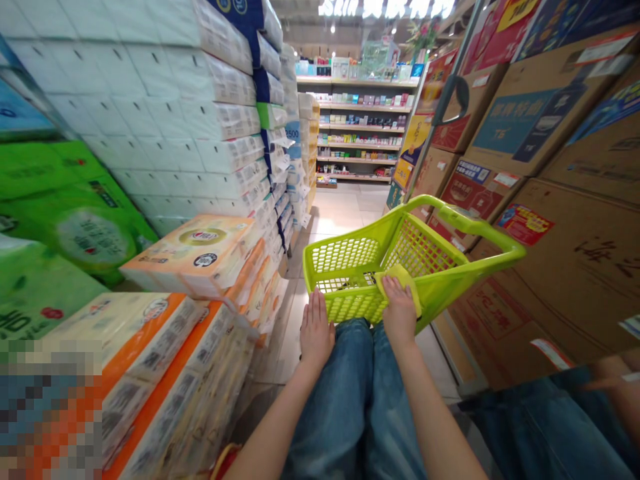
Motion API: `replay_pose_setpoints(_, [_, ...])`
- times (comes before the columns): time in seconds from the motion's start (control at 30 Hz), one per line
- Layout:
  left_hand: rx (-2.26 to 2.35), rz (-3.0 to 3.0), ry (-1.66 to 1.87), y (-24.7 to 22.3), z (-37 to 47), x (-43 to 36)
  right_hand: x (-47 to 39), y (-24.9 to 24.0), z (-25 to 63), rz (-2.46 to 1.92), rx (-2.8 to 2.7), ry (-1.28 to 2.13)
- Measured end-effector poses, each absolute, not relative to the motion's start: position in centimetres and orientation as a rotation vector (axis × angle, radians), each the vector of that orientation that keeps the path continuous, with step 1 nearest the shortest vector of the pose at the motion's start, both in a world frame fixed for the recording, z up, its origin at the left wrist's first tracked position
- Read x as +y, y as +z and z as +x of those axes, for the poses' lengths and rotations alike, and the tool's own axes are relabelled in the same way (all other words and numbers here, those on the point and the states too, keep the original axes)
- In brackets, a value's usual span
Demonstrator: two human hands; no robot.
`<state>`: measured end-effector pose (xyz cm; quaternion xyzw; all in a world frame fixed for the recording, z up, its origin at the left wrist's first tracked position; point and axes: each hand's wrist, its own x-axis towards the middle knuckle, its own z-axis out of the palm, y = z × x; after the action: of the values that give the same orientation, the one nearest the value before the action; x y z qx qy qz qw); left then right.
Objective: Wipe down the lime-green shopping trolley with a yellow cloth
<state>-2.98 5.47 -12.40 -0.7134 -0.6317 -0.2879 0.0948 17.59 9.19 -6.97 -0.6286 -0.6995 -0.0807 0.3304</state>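
A lime-green plastic shopping cart (440, 283) with perforated basket walls stands right in front of my knees, its handle toward the right. My right hand (401, 308) holds a yellow cloth (411, 287) and presses it over the near rim of the basket. At the basket's left corner, my left hand (317, 330) lies against the near side, fingers stretched out and close together. The basket holds nothing that I can make out. The cart's wheels are hidden from this angle.
Stacked tissue packs (190, 250) line the left side, with white paper packs (165, 113) piled high behind. Cardboard cartons (565, 220) form a wall on the right. Stocked shelves (360, 123) stand at the aisle's far end. Another person's jeans (550, 427) show at lower right.
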Motion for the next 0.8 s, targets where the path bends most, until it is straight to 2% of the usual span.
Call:
replay_pose_setpoints(0.23, [-1.843,-2.069,-0.762,-13.0,-3.2,5.5,7.2,-8.2,5.8,-1.376,-2.136,-0.033])
replay_pose_setpoints(0.37, [-1.846,-2.126,-0.795,-12.7,-3.4,5.6,7.7,-7.6,9.7,-1.324,-2.199,-0.04])
replay_pose_setpoints(0.57, [-1.877,-2.134,-0.855,-12.2,-3.0,5.4,9.3,-6.4,19.2,-1.618,-1.907,-0.206])
replay_pose_setpoints(0.7, [-1.895,-2.111,-0.855,-12.3,-2.7,5.4,9.1,-6.8,15.0,-1.677,-1.897,-0.171])
replay_pose_setpoints(0.8, [-1.868,-2.097,-0.804,-12.5,-2.9,5.4,8.4,-7.6,9.1,-1.514,-2.038,-0.092])
